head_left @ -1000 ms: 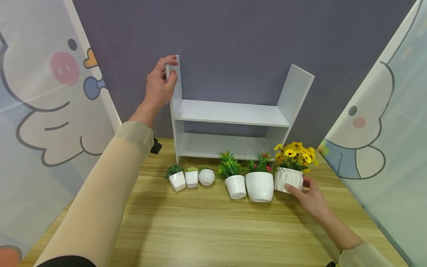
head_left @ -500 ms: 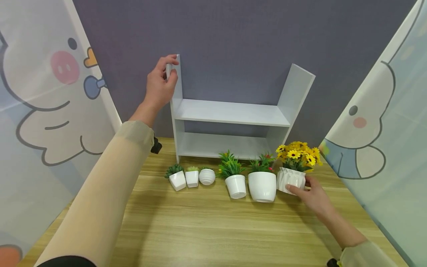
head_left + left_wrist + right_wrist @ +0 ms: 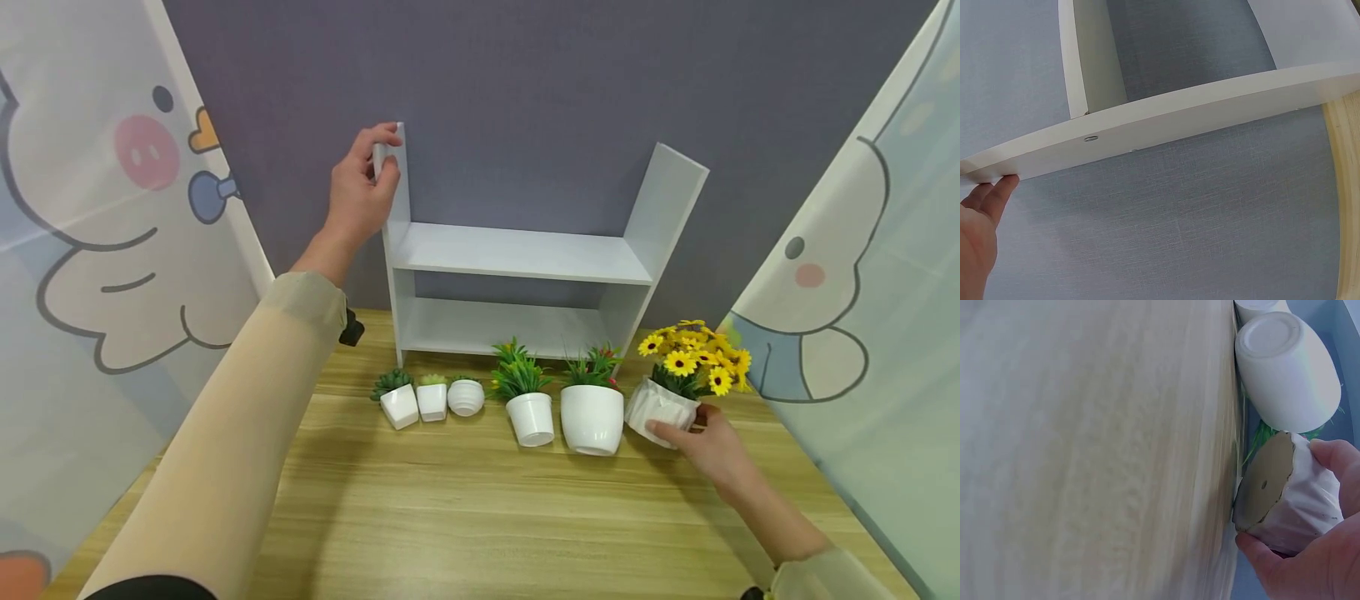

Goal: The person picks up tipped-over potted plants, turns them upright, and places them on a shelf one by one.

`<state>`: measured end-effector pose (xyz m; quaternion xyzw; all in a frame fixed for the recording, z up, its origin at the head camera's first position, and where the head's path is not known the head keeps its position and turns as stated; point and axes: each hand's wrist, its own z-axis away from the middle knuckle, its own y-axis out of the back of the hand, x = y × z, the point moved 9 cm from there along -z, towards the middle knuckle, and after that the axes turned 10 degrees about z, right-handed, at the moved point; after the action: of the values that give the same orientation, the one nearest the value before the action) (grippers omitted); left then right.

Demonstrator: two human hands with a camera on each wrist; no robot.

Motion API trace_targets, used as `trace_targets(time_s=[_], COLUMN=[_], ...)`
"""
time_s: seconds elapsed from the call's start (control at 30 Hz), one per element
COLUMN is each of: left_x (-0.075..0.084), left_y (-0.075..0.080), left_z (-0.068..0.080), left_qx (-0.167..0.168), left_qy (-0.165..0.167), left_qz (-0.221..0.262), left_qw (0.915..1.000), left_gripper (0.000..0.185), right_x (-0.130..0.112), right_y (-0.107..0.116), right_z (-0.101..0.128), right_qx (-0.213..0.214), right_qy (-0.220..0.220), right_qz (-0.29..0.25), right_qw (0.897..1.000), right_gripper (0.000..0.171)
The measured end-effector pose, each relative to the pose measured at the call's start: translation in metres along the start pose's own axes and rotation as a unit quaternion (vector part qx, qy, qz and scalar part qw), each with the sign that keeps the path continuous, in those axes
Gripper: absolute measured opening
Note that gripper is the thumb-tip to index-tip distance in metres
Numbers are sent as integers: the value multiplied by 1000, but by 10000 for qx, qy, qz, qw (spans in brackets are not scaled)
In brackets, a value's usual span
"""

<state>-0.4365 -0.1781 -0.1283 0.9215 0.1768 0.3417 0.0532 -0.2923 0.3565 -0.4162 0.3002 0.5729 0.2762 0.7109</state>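
Note:
My left hand [image 3: 358, 190] grips the upper end of the left side panel of a white two-tier shelf [image 3: 525, 252]. In the left wrist view its fingertips [image 3: 1007, 182] lie against the panel [image 3: 1166, 120]. At the right, my right hand [image 3: 718, 454] holds a white crinkled flowerpot [image 3: 662, 412] of yellow flowers [image 3: 697, 360] between thumb and fingers. The pot tilts, and the right wrist view shows its brownish underside [image 3: 1265, 482]. Just left of it lies a big white pot [image 3: 592, 420] with green leaves and red flowers.
A slimmer white pot [image 3: 531, 419] with grassy leaves lies left of the big one. Three small succulent pots, a slanted one [image 3: 400, 407], a square one [image 3: 432, 402] and a round one [image 3: 466, 398], line up before the shelf on the wooden table [image 3: 480, 517]. A grey wall [image 3: 525, 100] stands behind.
The right hand has shifted the yellow-flower pot to the right and tipped it further, flowers leaning right. The big white pot has shifted slightly right. My left hand stays on the shelf.

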Motion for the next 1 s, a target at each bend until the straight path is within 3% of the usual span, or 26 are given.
trace_targets(time_s=[0.3, 0.47, 0.7, 1.0], left_x=[1, 0, 1, 1], left_y=[3, 1, 2, 3], left_z=[1, 2, 2, 2], left_qx=[93, 54, 81, 86], left_qy=[21, 64, 27, 20], left_qz=[-17, 66, 90, 72], left_qw=[10000, 9999, 9999, 9999], left_gripper=[31, 31, 31, 30], right_x=[-8, -14, -20, -21], right_y=[2, -3, -4, -10], right_z=[-5, -5, -7, -6], right_qx=[351, 591, 772, 466], right_qy=[414, 952, 1342, 1317], right_qz=[60, -28, -137, -157], right_qw=[9985, 9937, 9878, 9901], right_gripper=[93, 103, 113, 113])
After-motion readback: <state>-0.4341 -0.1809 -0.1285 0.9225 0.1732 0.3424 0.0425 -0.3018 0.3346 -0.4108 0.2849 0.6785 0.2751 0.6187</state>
